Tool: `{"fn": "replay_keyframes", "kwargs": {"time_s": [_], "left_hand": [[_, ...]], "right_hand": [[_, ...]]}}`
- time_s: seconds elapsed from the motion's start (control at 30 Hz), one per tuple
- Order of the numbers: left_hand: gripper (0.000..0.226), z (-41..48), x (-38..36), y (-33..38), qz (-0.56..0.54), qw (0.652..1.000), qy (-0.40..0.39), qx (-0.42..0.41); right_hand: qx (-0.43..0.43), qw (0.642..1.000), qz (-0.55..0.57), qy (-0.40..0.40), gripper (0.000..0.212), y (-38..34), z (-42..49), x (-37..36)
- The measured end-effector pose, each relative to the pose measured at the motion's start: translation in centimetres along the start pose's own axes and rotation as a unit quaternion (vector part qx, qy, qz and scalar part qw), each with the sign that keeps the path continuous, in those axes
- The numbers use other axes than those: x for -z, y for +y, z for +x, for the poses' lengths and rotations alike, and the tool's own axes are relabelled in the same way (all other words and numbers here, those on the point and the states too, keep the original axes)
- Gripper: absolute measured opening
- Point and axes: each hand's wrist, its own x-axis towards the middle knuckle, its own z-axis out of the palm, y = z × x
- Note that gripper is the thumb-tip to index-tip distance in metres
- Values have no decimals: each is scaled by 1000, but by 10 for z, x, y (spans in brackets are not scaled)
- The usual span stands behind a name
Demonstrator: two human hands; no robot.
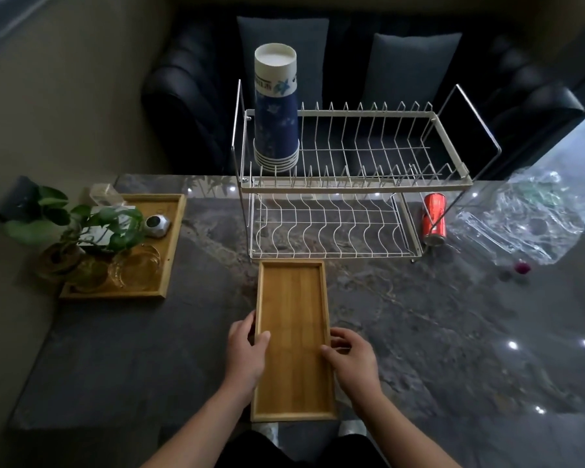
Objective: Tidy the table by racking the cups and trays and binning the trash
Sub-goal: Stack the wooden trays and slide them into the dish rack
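A long empty bamboo tray (293, 309) lies lengthwise on the dark marble table in front of me. My left hand (245, 349) grips its left rim, thumb over the edge. My right hand (350, 356) holds the right rim, fingers curled onto it. Behind the tray stands a white two-tier wire dish rack (352, 187). A stack of blue-and-white paper cups (276, 109) sits upside down at the left end of the upper tier. A red drink can (433, 217) lies on its side just right of the rack's lower tier. Crumpled clear plastic wrap (520, 221) lies at the far right.
A second bamboo tray (173, 238) at the left holds a potted green plant (81, 224), glass dishes (135, 265) and a small silver object (156, 225). A small dark red object (522, 266) lies near the plastic. A dark sofa (190, 96) stands behind the table.
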Motion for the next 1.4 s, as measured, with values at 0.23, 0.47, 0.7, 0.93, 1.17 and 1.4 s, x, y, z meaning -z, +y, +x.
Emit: {"fn": "replay_keyframes", "kwargs": {"time_s": [0.23, 0.47, 0.7, 0.93, 1.17, 1.4], "left_hand": [[51, 0, -9, 9, -26, 1000, -16, 9], [48, 4, -3, 7, -10, 1000, 4, 22], [63, -3, -1, 4, -29, 998, -28, 48], [63, -13, 3, -12, -43, 991, -98, 86], [53, -16, -3, -5, -80, 985, -111, 108], [50, -9, 4, -5, -173, 955, -140, 195]], "right_hand": [[-17, 998, 52, 23, 35, 5, -3, 4], [0, 999, 33, -2, 35, 0, -5, 1], [-21, 999, 29, -27, 36, -5, 0, 6], [-40, 996, -25, -71, 46, -5, -4, -3], [-46, 997, 1, -67, 42, -1, -11, -25], [-61, 994, 38, -79, 44, 0, -9, -24]]}}
